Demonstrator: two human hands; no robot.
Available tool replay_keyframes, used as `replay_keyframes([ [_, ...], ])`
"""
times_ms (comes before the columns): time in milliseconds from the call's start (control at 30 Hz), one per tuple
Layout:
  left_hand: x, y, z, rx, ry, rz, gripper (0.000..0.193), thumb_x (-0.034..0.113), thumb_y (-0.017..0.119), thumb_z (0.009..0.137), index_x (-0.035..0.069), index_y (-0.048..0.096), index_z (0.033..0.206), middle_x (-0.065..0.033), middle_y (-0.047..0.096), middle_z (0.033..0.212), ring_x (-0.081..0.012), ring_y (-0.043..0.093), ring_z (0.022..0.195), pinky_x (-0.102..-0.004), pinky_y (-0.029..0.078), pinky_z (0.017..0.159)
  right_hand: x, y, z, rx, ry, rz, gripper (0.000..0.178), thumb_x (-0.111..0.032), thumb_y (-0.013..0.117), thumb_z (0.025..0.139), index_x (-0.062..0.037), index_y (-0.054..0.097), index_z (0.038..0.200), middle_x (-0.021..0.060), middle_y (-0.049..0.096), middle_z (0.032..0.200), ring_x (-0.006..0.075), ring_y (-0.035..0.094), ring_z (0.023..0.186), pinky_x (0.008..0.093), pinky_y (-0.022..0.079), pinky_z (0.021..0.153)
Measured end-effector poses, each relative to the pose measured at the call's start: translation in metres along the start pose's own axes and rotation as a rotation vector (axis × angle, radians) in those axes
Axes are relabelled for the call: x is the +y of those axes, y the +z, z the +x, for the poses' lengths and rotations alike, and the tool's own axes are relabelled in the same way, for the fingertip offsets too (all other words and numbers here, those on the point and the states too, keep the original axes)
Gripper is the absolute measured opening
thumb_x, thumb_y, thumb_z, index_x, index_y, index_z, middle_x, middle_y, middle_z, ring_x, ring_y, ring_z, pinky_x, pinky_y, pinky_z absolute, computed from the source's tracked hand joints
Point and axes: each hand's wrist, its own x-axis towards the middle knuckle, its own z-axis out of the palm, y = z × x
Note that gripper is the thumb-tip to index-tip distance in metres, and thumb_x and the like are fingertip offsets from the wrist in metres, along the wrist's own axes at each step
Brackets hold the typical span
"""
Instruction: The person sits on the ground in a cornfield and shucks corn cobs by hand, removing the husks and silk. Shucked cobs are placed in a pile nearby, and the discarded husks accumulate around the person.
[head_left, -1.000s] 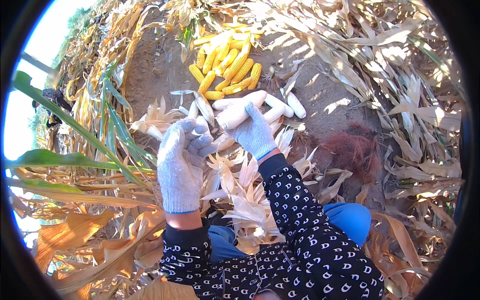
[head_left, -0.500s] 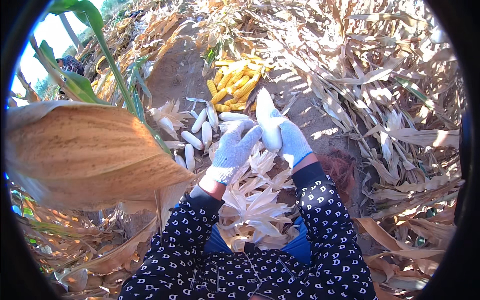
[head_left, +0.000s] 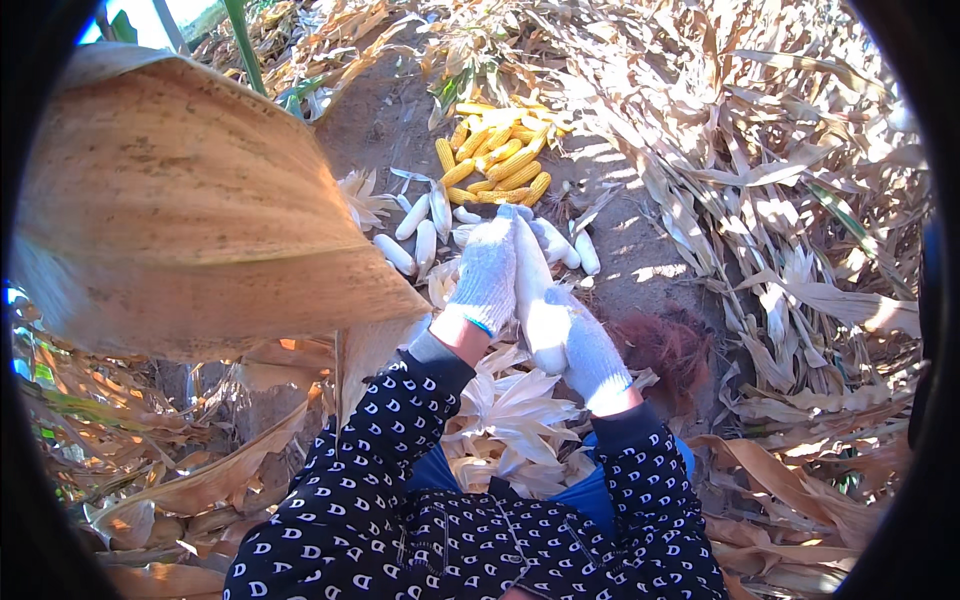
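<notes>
A white, tightly wrapped ear of corn points away from me between my two gloved hands. At its far tip, my left hand is closed, the fingers partly hidden by the glove's back. My right hand wraps the right side of the ear near its thick lower end. Just beyond lie several pale ears of corn, with another white ear to the right. Farther off is a heap of bare yellow corn cobs. Loose pale husks are piled under my hands, between my legs.
A large dry leaf hangs close on the left and hides the ground behind it. Reddish-brown corn silk lies to the right of my right hand. Dry corn stalks and leaves cover the right side.
My left hand has moved up onto the tip of the ear, where before it was beside it. My right hand and the ear have come down toward me.
</notes>
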Motion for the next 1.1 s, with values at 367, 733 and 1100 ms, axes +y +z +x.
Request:
replay_keyframes([
  [367,0.032,0.007,-0.002,-0.030,0.076,-0.267,0.033,0.029,0.048,0.112,0.001,0.062,0.122,-0.0164,0.072,0.110,-0.0321,0.072,0.097,-0.0511,0.061,0.089,0.000,0.006,0.009,-0.027,-0.303,-0.379,0.053,-0.009,0.073,0.098,0.0045,0.054,0.146,0.0135,0.066,0.131,0.0184,0.065,0.116,0.0303,0.053,0.098],
  [733,0.027,0.004,-0.001,-0.109,0.142,-0.173,0.032,0.027,0.048,0.113,-0.001,0.064,0.117,-0.0167,0.071,0.112,-0.0317,0.071,0.101,-0.0466,0.059,0.092,0.007,-0.005,0.007,-0.126,-0.293,-0.125,0.050,-0.011,0.064,0.102,0.0030,0.050,0.147,0.0138,0.064,0.132,0.0217,0.066,0.118,0.0347,0.058,0.098],
  [1100,0.038,0.001,-0.008,-0.235,0.061,-0.344,0.068,0.064,0.050,0.106,-0.001,0.064,0.118,-0.0167,0.069,0.113,-0.0290,0.067,0.107,-0.0433,0.056,0.097,0.009,-0.002,0.002,-0.123,-0.197,0.045,0.046,-0.010,0.058,0.105,0.0022,0.049,0.149,0.0156,0.063,0.135,0.0245,0.068,0.116,0.0358,0.061,0.095],
])
